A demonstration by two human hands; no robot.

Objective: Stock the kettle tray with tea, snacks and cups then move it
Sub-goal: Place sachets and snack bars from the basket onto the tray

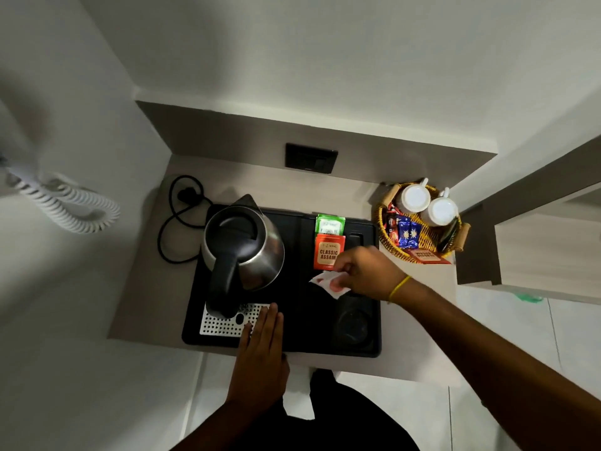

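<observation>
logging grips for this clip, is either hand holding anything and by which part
The right hand pinches a small white sachet with red print by its right end, over the black plastic tray. The left hand lies flat on the tray's front edge, holding nothing.

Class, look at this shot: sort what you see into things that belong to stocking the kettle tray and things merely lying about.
Belongs to the job: kettle tray, kettle, green tea sachet, orange tea sachet, white sachet in the right hand, left hand, basket, two cups, blue snack packets.

Lying about: wall socket, coiled white cord.
</observation>
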